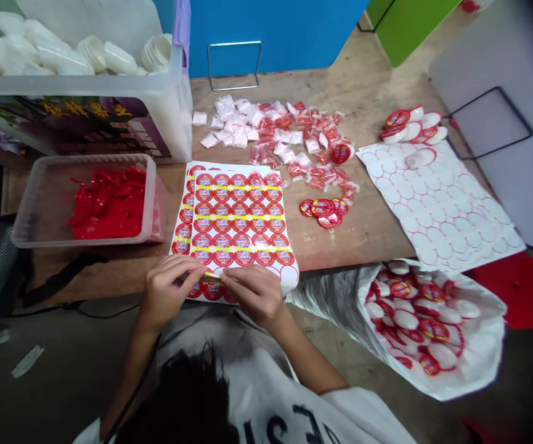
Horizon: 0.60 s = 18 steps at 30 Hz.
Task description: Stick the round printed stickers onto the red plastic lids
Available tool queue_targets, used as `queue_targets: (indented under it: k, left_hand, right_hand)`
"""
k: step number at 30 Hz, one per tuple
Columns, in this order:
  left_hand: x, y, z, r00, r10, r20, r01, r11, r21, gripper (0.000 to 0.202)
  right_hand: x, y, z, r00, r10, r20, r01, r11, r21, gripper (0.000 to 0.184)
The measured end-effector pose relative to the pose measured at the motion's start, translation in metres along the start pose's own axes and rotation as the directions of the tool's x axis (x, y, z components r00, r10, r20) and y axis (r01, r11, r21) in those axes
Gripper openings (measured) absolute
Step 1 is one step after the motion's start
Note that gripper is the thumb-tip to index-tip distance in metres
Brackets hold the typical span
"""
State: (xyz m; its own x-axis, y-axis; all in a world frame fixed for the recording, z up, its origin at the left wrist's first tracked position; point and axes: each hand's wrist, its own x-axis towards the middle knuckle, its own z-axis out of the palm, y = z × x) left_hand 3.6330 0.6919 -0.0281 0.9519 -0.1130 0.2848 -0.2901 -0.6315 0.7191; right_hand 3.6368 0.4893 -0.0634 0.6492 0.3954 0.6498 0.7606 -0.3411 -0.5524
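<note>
Both hands meet at the near edge of a stack of sticker sheets [239,214] printed with rows of round red labels. Pinched in my left hand [167,288] is a sticker [211,275], seen nearly edge-on as a thin yellow and white strip. My right hand [257,295] grips the strip's other end with thumb and fingertips. Bare white circles show on the top sheet beside the right hand. Just right of the sheets lies a small pile of loose round red labelled pieces [325,211].
Small pink and red packets [280,132] lie behind the sheets. On the left stand a tub of red pieces [84,240] and a bin of white cups [174,92]. Used backing sheets [446,216] lie right, above a white bag [483,376] of labelled cups.
</note>
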Motion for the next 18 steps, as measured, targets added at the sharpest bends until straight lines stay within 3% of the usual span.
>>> queue_targets:
  k: [18]
  left_hand:
    - [-0.0021, 0.0104, 0.0086, 0.983, -0.158, -0.098, 0.153, 0.987, -0.057, 0.014]
  right_hand:
    - [-0.0002, 0.0025, -0.0028, 0.99, -0.142, -0.011, 0.142, 0.989, -0.046, 0.022]
